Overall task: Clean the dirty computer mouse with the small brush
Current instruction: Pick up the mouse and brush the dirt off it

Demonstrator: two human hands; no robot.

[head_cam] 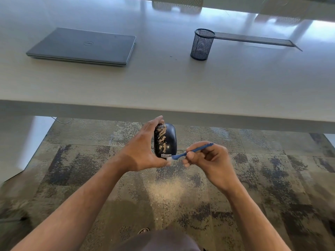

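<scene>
- On the far left of the table [163, 84] a closed laptop [81, 47] lay flat, well apart from your work.
- Your left hand [143, 151] grasped the mouse [165, 140], thumb under its near end and fingers curled over its far end. You held it off the table, over the carpet [253, 178] and nearer to you than the table's near edge.
- The mouse's long axis ran near to far, with the label end nearest you. A tan streak of grit [162, 137] ran along its left half; the right half looked mostly clean.
- The brush [190, 152] lay just right of the mouse, its pale bristle tip touching or almost touching the label end beside your left thumb; I could not tell which. Its blue handle sloped up and away to the right.
- Your right hand [210, 160] pinched that handle in a clenched grip, so it was the hand placed for the next stroke. In my judgement the stroke needed to travel left and away from you, along the streak.
- A mesh pen cup [202, 45] stood far right on the table.
- Your left palm hid the mouse's left side and underside, and motion blur softened the bristles.
- A pale scatter on the carpet below your hands was probably fallen grit.
</scene>
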